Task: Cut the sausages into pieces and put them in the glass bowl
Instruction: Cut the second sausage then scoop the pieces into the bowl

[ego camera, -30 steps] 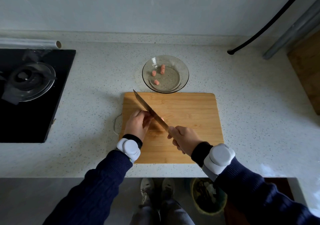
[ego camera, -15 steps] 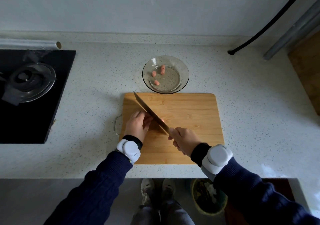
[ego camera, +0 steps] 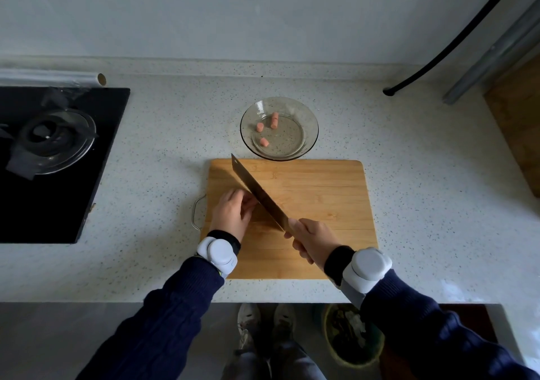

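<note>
A wooden cutting board (ego camera: 321, 204) lies on the speckled counter in front of me. My left hand (ego camera: 232, 214) rests on its left part, fingers curled over a sausage that the hand and blade hide. My right hand (ego camera: 312, 238) grips the handle of a long knife (ego camera: 257, 191). The blade slants up to the left, right beside my left fingertips. Just behind the board stands the glass bowl (ego camera: 309, 119) with three pink sausage pieces (ego camera: 264, 141) in it.
A black hob (ego camera: 87, 175) with a glass pot lid (ego camera: 52, 140) takes up the counter's left side, a foil roll (ego camera: 49, 78) behind it. A black hose (ego camera: 453, 41) and a wooden panel (ego camera: 517, 116) are at the right. The counter edge runs below my wrists.
The knife has shifted slightly along the board beside my left fingers. The small pink end seen by the blade earlier is now hidden. The bowl and its pieces are unchanged.
</note>
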`<state>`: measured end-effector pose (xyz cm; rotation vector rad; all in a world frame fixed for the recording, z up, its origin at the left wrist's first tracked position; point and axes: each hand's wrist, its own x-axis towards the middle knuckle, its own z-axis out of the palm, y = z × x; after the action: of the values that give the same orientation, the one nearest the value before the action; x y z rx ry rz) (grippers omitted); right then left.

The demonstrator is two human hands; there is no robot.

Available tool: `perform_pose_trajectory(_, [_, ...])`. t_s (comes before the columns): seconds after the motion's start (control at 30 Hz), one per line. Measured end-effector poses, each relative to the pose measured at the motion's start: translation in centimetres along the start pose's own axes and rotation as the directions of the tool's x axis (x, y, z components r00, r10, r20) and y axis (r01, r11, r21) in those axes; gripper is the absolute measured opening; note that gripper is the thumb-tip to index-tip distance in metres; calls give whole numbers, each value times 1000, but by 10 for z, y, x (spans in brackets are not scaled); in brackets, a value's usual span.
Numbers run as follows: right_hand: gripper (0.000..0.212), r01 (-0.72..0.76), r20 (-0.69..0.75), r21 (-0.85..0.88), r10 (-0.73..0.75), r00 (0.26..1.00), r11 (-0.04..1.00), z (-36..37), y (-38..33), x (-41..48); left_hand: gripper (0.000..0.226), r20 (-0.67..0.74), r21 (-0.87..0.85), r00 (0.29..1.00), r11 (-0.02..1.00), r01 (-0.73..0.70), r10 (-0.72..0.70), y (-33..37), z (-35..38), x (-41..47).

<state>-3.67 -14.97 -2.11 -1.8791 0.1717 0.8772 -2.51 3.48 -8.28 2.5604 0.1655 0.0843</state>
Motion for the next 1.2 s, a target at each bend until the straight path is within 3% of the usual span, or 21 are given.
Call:
perform_pose_trajectory(0.17, [36, 36, -6, 8, -36, 999, 999, -1, 4, -1, 15, -2, -14, 1000, 1000, 5, -5, 1, -1, -1])
perform_pose_trajectory(0.4, [33, 237, -111, -322, -285, 952, 916, -13, -6, 1, 19, 3, -46, 1000, 999, 18, -18, 3, 0, -2])
perform_pose_trajectory(0.8, [31, 185, -194, -572, -351, 916, 799, -39, -28, 21, 39, 49, 12, 998, 999, 37, -38, 1, -5, 6])
perform_pose_trajectory(1.0, [23, 184, -183, -635, -378, 908, 750, -54, -36, 33, 23, -108, -47, 992, 997, 59, -64, 21, -29, 17])
perform_pose_trajectory(1.1, [23, 177, -168, -696, -398, 902, 696, -59, -40, 36, 26, -225, -121, 974, 992, -20, -7, 37, -42, 34])
perform_pose_trajectory(1.2, [20, 195, -137, -731, -422, 896, 653, -60, -43, 41, 34, -182, -126, 983, 990, -58, 34, 55, -50, 63])
